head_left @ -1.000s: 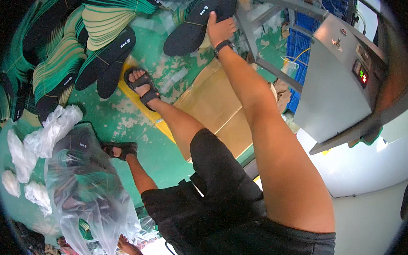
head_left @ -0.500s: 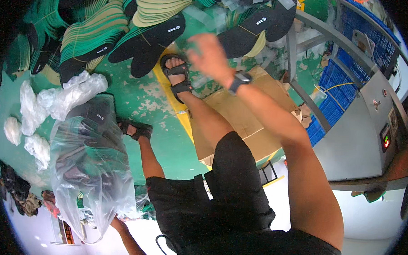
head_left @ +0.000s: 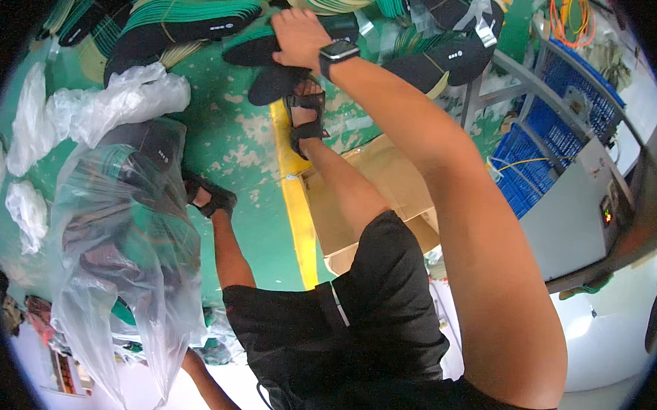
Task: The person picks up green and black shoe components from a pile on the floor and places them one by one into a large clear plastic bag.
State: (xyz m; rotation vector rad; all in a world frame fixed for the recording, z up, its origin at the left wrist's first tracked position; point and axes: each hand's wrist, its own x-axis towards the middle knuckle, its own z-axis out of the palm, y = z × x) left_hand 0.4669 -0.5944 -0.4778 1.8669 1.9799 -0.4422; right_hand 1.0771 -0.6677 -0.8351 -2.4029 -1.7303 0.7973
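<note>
My right hand (head_left: 300, 39), with a smartwatch on its wrist, lies over a bundle of black and green insoles (head_left: 249, 50) at the far middle. Its fingers are bent over the bundle, thumb on the near side. On the left, a clear plastic bag (head_left: 122, 233) holds more black and green insoles. My left forearm (head_left: 214, 390) comes up behind the lower part of this bag; the bag hides the left hand's fingers. Other stacks of insoles (head_left: 197, 12) lie along the far edge of the floor, some tied with bands.
Crumpled clear plastic bags (head_left: 113, 108) lie on the green floor at left. Beside my right leg is a flattened cardboard box (head_left: 376, 196). A grey metal frame (head_left: 498, 99), blue crates (head_left: 524, 169) and a grey machine cabinet (head_left: 570, 215) stand at right. A yellow line (head_left: 298, 218) crosses the floor.
My right hand has moved left and farther out, from blurred mid-air onto the insole bundle. The whole view has shifted slightly. The left arm stays by the plastic bag.
</note>
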